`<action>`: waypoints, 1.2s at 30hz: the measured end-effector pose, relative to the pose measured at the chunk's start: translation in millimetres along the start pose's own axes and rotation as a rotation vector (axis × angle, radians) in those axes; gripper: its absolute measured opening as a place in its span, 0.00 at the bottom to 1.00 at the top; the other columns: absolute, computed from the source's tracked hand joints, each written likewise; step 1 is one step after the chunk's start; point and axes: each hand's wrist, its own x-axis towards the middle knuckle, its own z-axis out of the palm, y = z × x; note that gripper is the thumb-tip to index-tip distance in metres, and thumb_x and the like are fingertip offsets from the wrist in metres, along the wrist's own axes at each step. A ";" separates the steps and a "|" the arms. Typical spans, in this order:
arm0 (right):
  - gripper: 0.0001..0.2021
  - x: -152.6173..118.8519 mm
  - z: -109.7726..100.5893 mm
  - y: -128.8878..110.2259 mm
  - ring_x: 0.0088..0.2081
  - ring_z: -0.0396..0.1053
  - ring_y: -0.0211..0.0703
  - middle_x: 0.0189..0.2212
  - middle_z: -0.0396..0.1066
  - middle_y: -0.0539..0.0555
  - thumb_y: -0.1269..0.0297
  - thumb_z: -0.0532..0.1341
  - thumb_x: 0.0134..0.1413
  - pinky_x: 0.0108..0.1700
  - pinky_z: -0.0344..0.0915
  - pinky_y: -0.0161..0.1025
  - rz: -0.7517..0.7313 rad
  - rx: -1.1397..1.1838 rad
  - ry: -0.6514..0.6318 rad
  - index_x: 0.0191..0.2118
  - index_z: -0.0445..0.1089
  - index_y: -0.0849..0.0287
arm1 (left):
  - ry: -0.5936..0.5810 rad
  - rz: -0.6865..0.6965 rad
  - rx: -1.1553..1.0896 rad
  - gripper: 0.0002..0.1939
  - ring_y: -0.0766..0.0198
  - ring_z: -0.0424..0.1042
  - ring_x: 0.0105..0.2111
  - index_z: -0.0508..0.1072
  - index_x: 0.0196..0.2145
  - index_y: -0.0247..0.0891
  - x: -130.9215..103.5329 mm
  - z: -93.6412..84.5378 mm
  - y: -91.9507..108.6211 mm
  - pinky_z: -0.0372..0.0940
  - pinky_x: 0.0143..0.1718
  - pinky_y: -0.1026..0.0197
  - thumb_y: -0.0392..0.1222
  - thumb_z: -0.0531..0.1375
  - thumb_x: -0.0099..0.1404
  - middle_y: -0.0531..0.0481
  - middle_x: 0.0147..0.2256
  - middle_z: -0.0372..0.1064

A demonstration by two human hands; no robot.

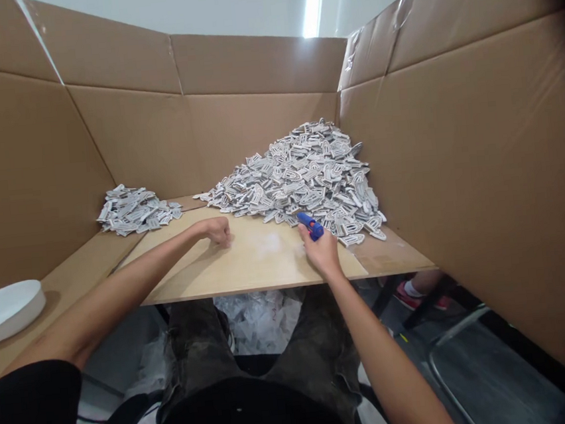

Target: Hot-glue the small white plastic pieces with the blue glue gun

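My right hand (pixel 322 251) is wrapped round a blue tool (pixel 310 225) with a small red part, at the front of a large pile of whitish flat pieces (pixel 308 169). To the left, over the pale board (pixel 252 268), my left hand (pixel 218 231) is closed with its fingers curled down; what it holds, if anything, is hidden. A faint whitish blur (pixel 269 243) shows on the board between the two hands. The smaller pile of similar pieces (pixel 135 209) lies at the back left.
Tall cardboard walls (pixel 264 124) enclose the work surface at the left, back and right. At the far left sits a white bowl (pixel 7 312). Crumpled clear plastic bags (pixel 263 320) lie below the table edge. Another person's foot in a red shoe (pixel 409 296) shows at the lower right.
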 end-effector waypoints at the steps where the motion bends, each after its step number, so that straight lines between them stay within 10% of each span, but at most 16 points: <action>1: 0.29 -0.1 -0.3 -0.3 0.31 0.71 0.52 0.26 0.75 0.58 0.34 0.60 0.59 0.38 0.64 0.43 -0.006 0.005 -0.003 0.34 0.77 0.59 | 0.007 0.001 -0.008 0.06 0.63 0.67 0.27 0.77 0.18 0.37 -0.6 0.5 1.0 0.58 0.30 0.64 0.35 0.71 0.43 0.52 0.20 0.71; 6: 0.26 -1.9 -1.2 -1.6 0.30 0.68 0.48 0.25 0.74 0.55 0.36 0.63 0.57 0.37 0.63 0.41 -0.013 0.072 -0.013 0.33 0.75 0.59 | 0.158 0.169 -0.261 0.09 0.65 0.66 0.23 0.74 0.21 0.36 2.1 15.1 21.7 0.59 0.28 0.64 0.39 0.70 0.52 0.51 0.21 0.72; 15: 0.17 -2.1 0.8 1.1 0.35 0.74 0.46 0.35 0.77 0.56 0.48 0.66 0.52 0.44 0.70 0.41 -0.059 0.296 -0.100 0.38 0.72 0.57 | 0.105 0.675 -0.605 0.10 0.60 0.77 0.30 0.84 0.35 0.33 17.9 71.0 116.0 0.71 0.35 0.61 0.43 0.68 0.61 0.42 0.32 0.81; 23: 0.12 -1.4 0.5 5.1 0.34 0.72 0.47 0.31 0.75 0.53 0.52 0.62 0.56 0.42 0.69 0.41 -0.072 0.211 -0.042 0.37 0.70 0.55 | 0.222 0.590 -0.542 0.11 0.61 0.74 0.24 0.81 0.30 0.33 42.8 98.0 131.8 0.68 0.29 0.62 0.44 0.66 0.64 0.44 0.25 0.77; 26: 0.10 0.3 1.7 10.0 0.34 0.70 0.48 0.31 0.73 0.54 0.54 0.59 0.57 0.41 0.67 0.42 -0.046 0.113 0.064 0.37 0.68 0.54 | 0.341 0.631 -0.349 0.09 0.53 0.78 0.37 0.80 0.39 0.32 49.6 96.5 132.0 0.73 0.43 0.55 0.40 0.65 0.63 0.41 0.36 0.80; 31: 0.07 4.8 2.3 15.7 0.35 0.69 0.50 0.31 0.71 0.55 0.56 0.57 0.57 0.42 0.66 0.44 0.049 0.059 0.281 0.35 0.65 0.53 | 0.620 0.465 -0.131 0.35 0.40 0.64 0.65 0.66 0.65 0.31 74.9 94.1 141.9 0.61 0.67 0.42 0.33 0.63 0.61 0.29 0.63 0.65; 36: 0.07 4.3 2.0 14.4 0.33 0.69 0.51 0.29 0.70 0.54 0.56 0.57 0.56 0.41 0.65 0.44 0.079 0.077 0.263 0.34 0.64 0.52 | 0.649 0.324 -0.073 0.23 0.41 0.60 0.66 0.69 0.61 0.36 97.0 94.8 161.7 0.60 0.66 0.43 0.36 0.60 0.69 0.30 0.64 0.62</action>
